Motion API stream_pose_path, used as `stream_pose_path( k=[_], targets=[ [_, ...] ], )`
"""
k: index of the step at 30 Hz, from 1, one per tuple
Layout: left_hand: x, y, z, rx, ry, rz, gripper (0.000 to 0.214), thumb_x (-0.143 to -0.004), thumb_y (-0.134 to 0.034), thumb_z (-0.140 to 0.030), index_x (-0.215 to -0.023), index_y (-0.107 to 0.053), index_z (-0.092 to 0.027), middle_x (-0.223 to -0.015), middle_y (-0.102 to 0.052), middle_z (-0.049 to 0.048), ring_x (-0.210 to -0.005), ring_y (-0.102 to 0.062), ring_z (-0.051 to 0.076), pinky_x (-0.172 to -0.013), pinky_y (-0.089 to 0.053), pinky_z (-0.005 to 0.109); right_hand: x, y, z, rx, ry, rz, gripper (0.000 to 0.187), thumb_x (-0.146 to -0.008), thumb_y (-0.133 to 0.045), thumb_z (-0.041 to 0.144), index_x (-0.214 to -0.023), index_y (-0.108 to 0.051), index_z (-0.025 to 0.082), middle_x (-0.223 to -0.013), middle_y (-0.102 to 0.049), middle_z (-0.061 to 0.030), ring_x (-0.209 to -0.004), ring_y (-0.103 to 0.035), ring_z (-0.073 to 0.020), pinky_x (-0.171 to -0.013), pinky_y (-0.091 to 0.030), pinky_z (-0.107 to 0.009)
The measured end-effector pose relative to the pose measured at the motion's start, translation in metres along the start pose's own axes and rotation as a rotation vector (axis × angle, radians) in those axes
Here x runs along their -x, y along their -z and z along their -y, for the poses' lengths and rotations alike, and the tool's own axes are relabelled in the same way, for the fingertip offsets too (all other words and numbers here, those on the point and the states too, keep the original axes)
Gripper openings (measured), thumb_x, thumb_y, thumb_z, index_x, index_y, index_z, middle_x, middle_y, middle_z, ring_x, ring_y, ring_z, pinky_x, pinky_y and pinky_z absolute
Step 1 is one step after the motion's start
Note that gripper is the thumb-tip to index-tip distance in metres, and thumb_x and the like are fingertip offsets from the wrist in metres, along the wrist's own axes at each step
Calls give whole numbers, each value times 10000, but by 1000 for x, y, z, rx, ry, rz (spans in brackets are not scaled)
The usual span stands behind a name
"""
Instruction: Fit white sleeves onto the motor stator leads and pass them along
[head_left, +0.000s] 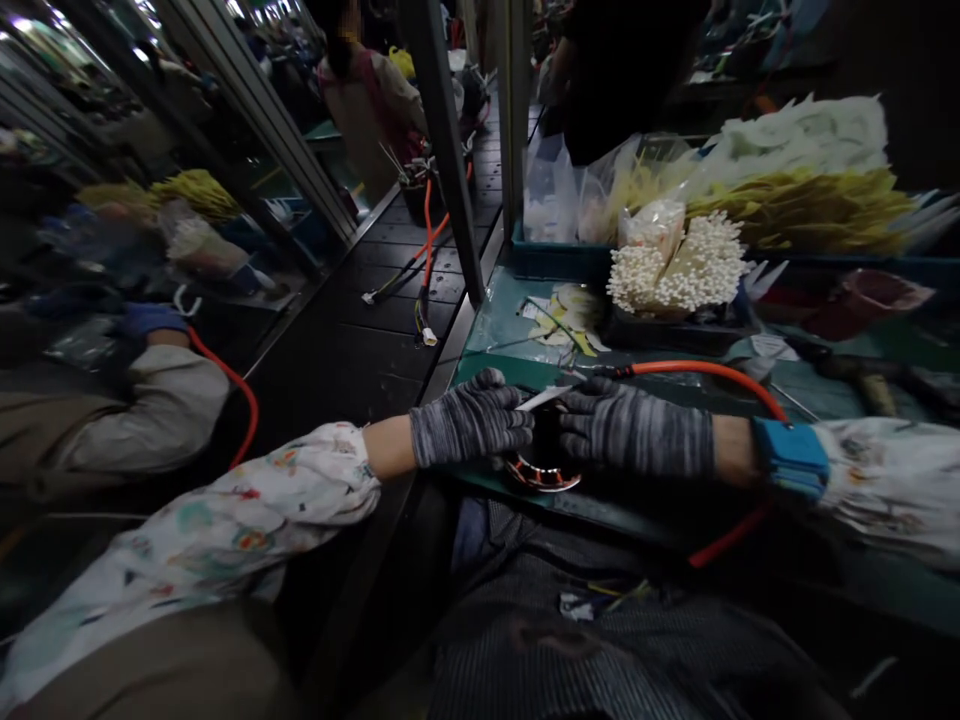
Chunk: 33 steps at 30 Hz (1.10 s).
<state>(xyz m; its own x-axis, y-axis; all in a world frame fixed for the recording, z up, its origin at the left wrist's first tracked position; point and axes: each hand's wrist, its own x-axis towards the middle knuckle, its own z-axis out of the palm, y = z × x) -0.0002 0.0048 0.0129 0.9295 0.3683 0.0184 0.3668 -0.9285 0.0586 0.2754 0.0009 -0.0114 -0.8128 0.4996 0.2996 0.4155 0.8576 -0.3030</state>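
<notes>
My left hand (476,418), in a grey striped knit glove, pinches one end of a thin white strip (541,398), perhaps a sleeve. The strip runs across to my right hand (637,425), gloved alike, with its fingers curled. An orange cable (705,368) with a dark end comes in along the thumb side of my right hand, which seems to grip it; the fingers partly hide this. Below and between both hands lies a ring-shaped motor stator (544,477) with copper windings, its upper part in shadow.
Bundles of white-tipped sticks (675,265) and yellow sleeves (810,210) fill bins behind the bench. Yellow scraps (570,315) lie on the green mat. To the left, a dark slatted conveyor (375,330) carries orange cables (427,250), beside metal posts (442,140). A co-worker's gloved hand (154,320) is at far left.
</notes>
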Motion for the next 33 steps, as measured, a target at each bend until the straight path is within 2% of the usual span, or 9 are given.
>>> stream_pose_path(
  k=[3, 7, 10, 13, 16, 21, 24, 29, 33],
  targets=[
    [3, 0, 1, 56, 19, -31, 122, -1011, -688, -269, -1091, -775, -300, -1193, -804, 22, -1094, -670, 237, -1106, -429, 453, 31, 4, -2, 140, 173, 51, 268, -994, -606, 103, -1067, -752, 317, -1244, -802, -7, -1202, -686, -206, -1092, -487, -444],
    [-8, 5, 4, 472, 57, -101, 268, -784, -951, -395, -908, -785, -225, -906, -798, 9, -917, -699, 220, -1048, -477, 416, 65, -8, 7, 312, 135, -95, 364, -1039, -547, 107, -1227, -700, 379, -1326, -795, 38, -1149, -695, -207, -1014, -485, -446],
    [-28, 5, 5, 667, 225, -328, 374, -814, -919, -479, -1007, -774, -193, -1014, -801, 50, -995, -727, 233, -994, -538, 402, 72, -4, 15, 261, 117, -207, 414, -1047, -557, 122, -1298, -682, 427, -1361, -780, 62, -1192, -681, -199, -1047, -476, -430],
    [-49, 1, 2, 842, 454, -641, 486, -871, -855, -523, -1174, -728, -165, -1204, -779, 111, -1109, -735, 251, -1008, -576, 425, 58, 19, 10, 227, -66, -358, 421, -1053, -612, 234, -1416, -646, 444, -1419, -742, 20, -1294, -648, -255, -1142, -460, -501],
    [-63, -2, -7, 920, 454, -742, 423, -900, -818, -542, -1089, -746, -171, -1117, -802, 81, -1084, -749, 245, -1054, -576, 436, 41, 40, -5, 254, -282, -459, 437, -1068, -587, 392, -1486, -637, 274, -1401, -730, -119, -1237, -691, -343, -1076, -548, -558],
    [-67, -14, -28, 1039, 451, -856, 410, -906, -816, -539, -1103, -722, -192, -1101, -811, 63, -1011, -765, 214, -955, -611, 384, 61, 13, 7, 285, -381, -361, 357, -1084, -476, 299, -1276, -767, 221, -1093, -829, -123, -888, -783, -294, -787, -643, -426],
    [-62, -23, -34, 975, 339, -761, 325, -965, -756, -522, -970, -731, -198, -1006, -821, 57, -966, -762, 204, -946, -587, 377, 85, -22, 28, 294, -465, -327, 356, -1068, -489, 272, -1306, -750, 224, -1015, -837, -116, -790, -782, -269, -706, -639, -380],
    [-63, -25, -33, 421, 52, -340, 172, -1051, -659, -365, -992, -793, -276, -1075, -829, 12, -1081, -716, 206, -1181, -387, 440, 86, -52, 17, 5, -479, -484, 321, -1013, -565, 251, -1287, -728, 210, -1136, -833, -114, -953, -808, -272, -837, -678, -421],
    [-68, -21, -38, 238, 25, -349, 134, -1062, -655, -326, -1052, -784, -292, -1129, -826, -26, -1052, -702, 186, -1167, -357, 407, 83, -47, 10, -30, -472, -644, 297, -1027, -556, 243, -1280, -708, 217, -1173, -782, -113, -1047, -773, -246, -935, -659, -428]
  ],
)
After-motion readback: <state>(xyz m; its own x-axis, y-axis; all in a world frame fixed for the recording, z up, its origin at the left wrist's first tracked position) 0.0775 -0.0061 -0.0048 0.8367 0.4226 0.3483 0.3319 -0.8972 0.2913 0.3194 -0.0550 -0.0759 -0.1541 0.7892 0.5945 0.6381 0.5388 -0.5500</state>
